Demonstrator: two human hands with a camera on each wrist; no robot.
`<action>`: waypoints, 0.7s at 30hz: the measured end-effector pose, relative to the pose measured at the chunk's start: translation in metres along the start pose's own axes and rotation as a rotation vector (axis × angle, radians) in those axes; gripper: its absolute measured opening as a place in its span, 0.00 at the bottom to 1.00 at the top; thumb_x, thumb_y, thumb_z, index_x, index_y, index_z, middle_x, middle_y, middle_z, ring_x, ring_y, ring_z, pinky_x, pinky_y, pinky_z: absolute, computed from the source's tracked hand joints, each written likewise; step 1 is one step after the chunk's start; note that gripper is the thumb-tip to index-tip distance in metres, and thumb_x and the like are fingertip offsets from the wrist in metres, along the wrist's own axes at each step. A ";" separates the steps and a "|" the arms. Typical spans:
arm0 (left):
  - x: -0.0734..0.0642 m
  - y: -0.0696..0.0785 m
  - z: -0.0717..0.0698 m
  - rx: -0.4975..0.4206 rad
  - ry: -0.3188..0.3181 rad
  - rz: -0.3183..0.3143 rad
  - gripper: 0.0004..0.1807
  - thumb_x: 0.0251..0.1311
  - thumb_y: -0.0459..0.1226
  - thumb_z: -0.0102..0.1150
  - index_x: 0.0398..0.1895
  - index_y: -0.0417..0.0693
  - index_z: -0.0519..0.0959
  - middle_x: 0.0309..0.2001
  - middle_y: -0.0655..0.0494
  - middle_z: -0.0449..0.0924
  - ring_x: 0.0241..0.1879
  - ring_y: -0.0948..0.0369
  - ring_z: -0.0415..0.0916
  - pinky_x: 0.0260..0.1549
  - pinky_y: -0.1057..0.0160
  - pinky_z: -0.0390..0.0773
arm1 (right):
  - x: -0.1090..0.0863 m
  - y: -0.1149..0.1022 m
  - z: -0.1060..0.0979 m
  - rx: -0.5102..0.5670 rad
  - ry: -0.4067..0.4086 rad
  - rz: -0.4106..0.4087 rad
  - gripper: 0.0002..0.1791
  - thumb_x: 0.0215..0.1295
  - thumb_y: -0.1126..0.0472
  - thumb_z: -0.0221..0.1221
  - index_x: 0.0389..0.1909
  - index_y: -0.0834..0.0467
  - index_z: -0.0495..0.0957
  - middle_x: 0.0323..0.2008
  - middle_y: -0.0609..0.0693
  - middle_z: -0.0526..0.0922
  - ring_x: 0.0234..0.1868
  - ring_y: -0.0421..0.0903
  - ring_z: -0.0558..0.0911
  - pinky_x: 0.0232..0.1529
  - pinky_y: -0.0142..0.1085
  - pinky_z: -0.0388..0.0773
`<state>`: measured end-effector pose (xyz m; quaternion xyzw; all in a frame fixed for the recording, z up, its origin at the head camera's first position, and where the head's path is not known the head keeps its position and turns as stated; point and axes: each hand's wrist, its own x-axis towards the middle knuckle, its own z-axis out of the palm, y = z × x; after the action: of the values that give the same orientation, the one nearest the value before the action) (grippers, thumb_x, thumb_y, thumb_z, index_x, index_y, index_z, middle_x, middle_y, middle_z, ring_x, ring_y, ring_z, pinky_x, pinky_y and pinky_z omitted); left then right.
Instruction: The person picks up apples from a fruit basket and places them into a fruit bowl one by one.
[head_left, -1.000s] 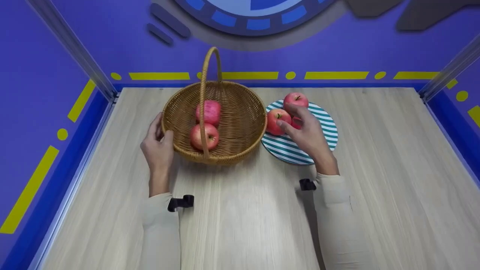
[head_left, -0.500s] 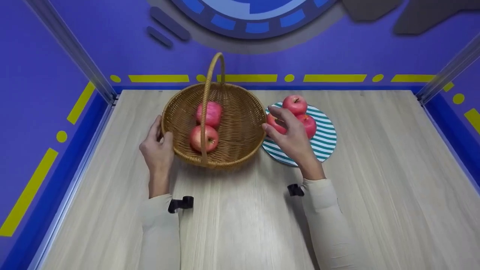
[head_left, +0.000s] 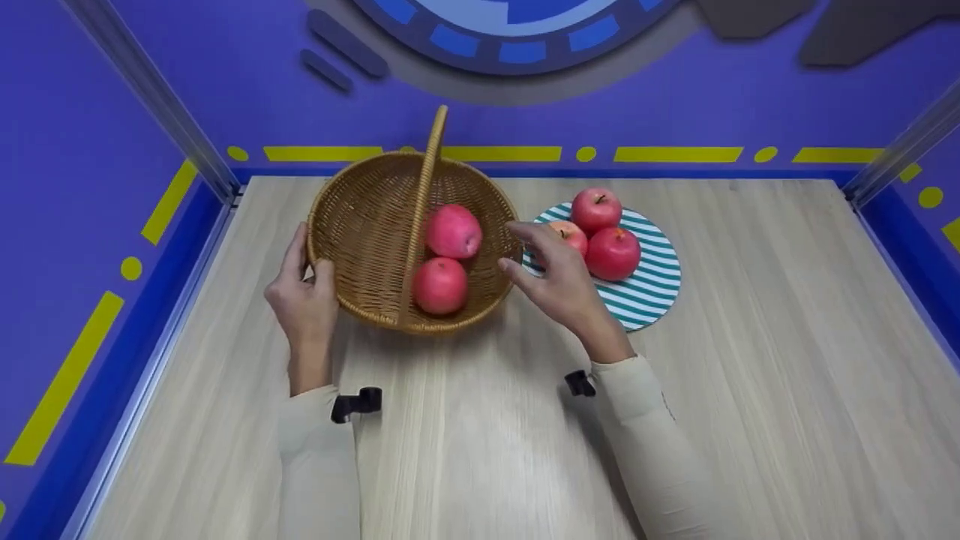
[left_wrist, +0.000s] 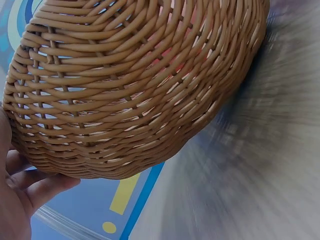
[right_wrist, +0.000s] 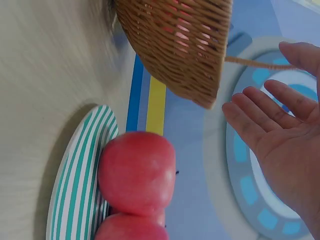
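Observation:
My left hand [head_left: 304, 304] grips the left rim of a wicker basket [head_left: 360, 225], thumb on the near side. The basket leans down to the right, its left side raised. Inside it, right of the arched handle [head_left: 424, 195], lie two red apples, one pink-red apple [head_left: 454, 231] behind a rounder apple [head_left: 440, 286]. My right hand [head_left: 559, 281] is at the basket's right rim, fingers spread loosely and holding nothing; the right wrist view shows its palm [right_wrist: 285, 155] apart from the wicker.
Right of the basket lies a green-and-white striped plate [head_left: 652, 296] with three apples, among them a deep red apple [head_left: 613, 253] and a stemmed apple [head_left: 597, 210] behind it. My right hand partly covers the third apple [head_left: 568, 236]. Blue panels [head_left: 675, 112] bound the table.
My right hand has moved left from over the plate's apples to the basket's right rim. The basket has tipped rightward, and its two apples have rolled right, past the handle. My left hand keeps its grip.

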<state>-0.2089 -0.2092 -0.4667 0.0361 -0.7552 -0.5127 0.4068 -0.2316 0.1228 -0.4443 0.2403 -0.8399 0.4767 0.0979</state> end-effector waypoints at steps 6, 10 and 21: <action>0.001 0.000 0.001 -0.014 -0.010 -0.023 0.29 0.61 0.21 0.55 0.67 0.36 0.80 0.57 0.40 0.85 0.53 0.49 0.86 0.41 0.76 0.83 | 0.009 -0.007 0.006 -0.083 -0.099 -0.049 0.31 0.70 0.59 0.70 0.72 0.62 0.76 0.68 0.56 0.79 0.68 0.50 0.76 0.66 0.45 0.78; 0.001 -0.002 0.000 -0.021 -0.015 -0.045 0.29 0.62 0.22 0.55 0.68 0.36 0.80 0.57 0.41 0.86 0.53 0.48 0.87 0.42 0.75 0.84 | 0.019 -0.012 0.012 -0.110 -0.211 -0.032 0.32 0.70 0.58 0.71 0.72 0.61 0.75 0.69 0.54 0.77 0.69 0.51 0.75 0.67 0.44 0.77; 0.002 -0.003 -0.001 -0.042 -0.010 -0.089 0.28 0.62 0.23 0.55 0.68 0.37 0.80 0.59 0.44 0.85 0.56 0.53 0.85 0.43 0.72 0.85 | 0.036 -0.021 0.039 -0.262 -0.472 0.036 0.36 0.70 0.51 0.71 0.75 0.60 0.72 0.70 0.59 0.76 0.71 0.57 0.74 0.71 0.51 0.74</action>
<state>-0.2103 -0.2124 -0.4682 0.0586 -0.7440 -0.5461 0.3805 -0.2501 0.0696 -0.4352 0.3151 -0.8981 0.2965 -0.0789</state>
